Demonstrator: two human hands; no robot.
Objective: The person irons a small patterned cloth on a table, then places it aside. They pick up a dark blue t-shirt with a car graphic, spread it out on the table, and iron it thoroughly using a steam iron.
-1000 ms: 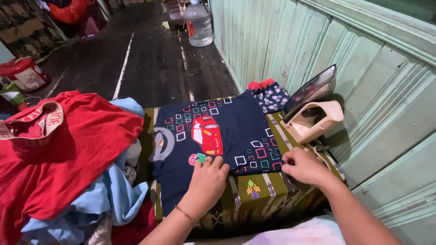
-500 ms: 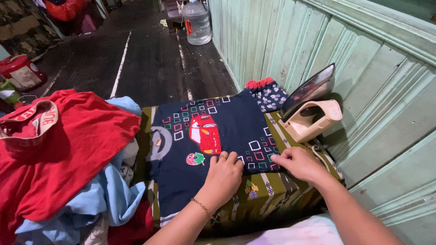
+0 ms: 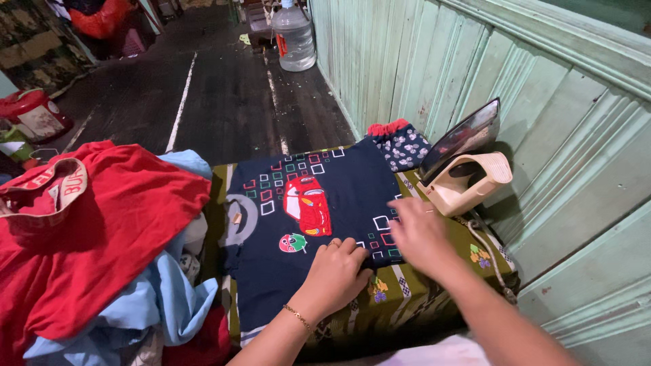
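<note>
The left hand (image 3: 337,270) lies flat, fingers together, on the navy shirt (image 3: 313,210) spread over the striped cloth (image 3: 407,288). The right hand (image 3: 419,234), blurred and open, rests on the shirt's edge just beside it. An iron (image 3: 463,165) stands upright nearby against the green wall (image 3: 542,135).

On my right I see a pale green panelled wall (image 3: 434,61). Dark floorboards (image 3: 224,88) with white lines run far ahead, dimly lit.
</note>
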